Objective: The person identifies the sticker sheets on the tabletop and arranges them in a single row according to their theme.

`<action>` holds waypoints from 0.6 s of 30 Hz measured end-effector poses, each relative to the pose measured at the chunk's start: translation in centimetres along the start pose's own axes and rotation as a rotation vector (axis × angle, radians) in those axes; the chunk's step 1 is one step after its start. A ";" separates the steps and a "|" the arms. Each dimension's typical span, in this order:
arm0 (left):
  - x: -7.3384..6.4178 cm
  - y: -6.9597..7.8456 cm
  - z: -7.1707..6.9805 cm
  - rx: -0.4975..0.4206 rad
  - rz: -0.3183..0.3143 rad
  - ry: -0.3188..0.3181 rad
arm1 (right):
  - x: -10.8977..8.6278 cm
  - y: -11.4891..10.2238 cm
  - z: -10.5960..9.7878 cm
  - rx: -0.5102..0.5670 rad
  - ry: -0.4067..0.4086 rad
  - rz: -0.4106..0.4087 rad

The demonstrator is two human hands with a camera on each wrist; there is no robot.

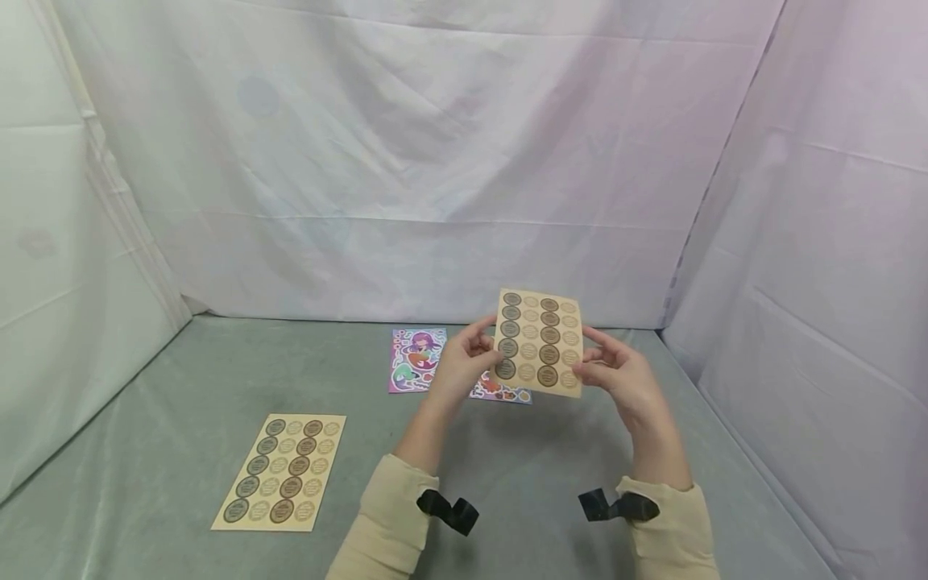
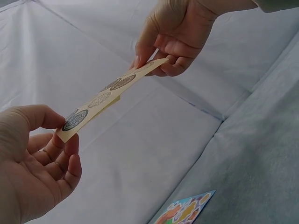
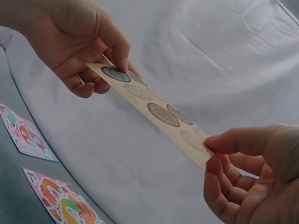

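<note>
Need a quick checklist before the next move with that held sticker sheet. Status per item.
1. Left hand grip: ok, pinches the held sheet at its left edge.
2. Right hand grip: ok, pinches the right edge.
3. Held sheet off the table: ok, raised in both hands.
4. Lookalike sheet flat and uncovered: ok, lies to the left with nothing on it.
5. Left colourful sheet and right colourful sheet apart: ok, a gap shows in the right wrist view.
6. Only one sheet in the hands: cannot tell.
</note>
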State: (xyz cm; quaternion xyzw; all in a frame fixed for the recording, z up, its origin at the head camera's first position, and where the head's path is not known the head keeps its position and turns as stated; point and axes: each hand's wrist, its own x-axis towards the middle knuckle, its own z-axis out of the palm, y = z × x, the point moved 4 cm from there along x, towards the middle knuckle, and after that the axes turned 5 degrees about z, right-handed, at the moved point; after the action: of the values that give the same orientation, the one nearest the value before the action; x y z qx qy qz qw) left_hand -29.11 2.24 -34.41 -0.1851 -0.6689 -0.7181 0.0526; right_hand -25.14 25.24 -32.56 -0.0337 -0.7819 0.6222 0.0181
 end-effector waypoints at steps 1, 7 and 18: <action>0.0 0.1 -0.1 0.000 0.002 -0.001 | -0.1 -0.1 0.1 0.002 -0.005 -0.003; -0.3 0.5 -1.0 0.014 0.012 0.005 | -0.2 -0.4 0.9 0.017 -0.037 -0.021; -1.2 1.6 -2.5 0.063 -0.001 0.016 | -0.6 -1.0 2.3 0.024 -0.072 -0.027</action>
State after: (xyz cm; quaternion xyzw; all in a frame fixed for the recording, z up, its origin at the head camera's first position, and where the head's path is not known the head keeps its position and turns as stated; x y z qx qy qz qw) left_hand -27.97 -0.54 -33.44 -0.1772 -0.6908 -0.6981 0.0633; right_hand -24.71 22.78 -32.10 -0.0006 -0.7748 0.6322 -0.0014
